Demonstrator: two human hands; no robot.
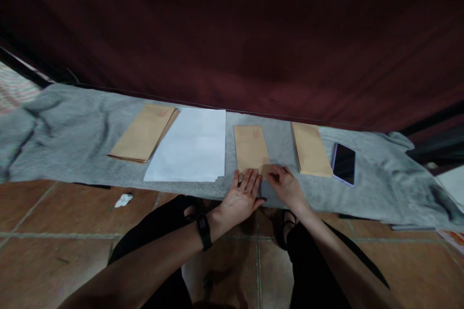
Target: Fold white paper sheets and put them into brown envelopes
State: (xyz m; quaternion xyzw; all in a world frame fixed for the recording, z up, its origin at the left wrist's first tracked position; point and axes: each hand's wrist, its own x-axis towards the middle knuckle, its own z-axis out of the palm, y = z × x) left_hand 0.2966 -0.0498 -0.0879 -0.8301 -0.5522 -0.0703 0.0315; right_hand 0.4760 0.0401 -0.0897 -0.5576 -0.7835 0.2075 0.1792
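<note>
A brown envelope (pixel 251 148) lies on the grey cloth (pixel 65 135) in front of me. My left hand (pixel 242 196), with a black band on its wrist, rests flat on the envelope's near end, fingers stretched out. My right hand (pixel 287 184) presses curled fingers on the envelope's near right corner, at its flap. A stack of white paper (pixel 194 146) lies to the left of the envelope. Further left is a pile of brown envelopes (pixel 145 132). Another pile of brown envelopes (pixel 311 148) lies to the right.
A phone (pixel 343 162) with a dark screen lies on the cloth right of the envelopes. A dark red curtain (pixel 232 34) hangs behind the cloth. A crumpled white scrap (pixel 123 200) lies on the brown tiled floor (pixel 54 246). My knees are below the hands.
</note>
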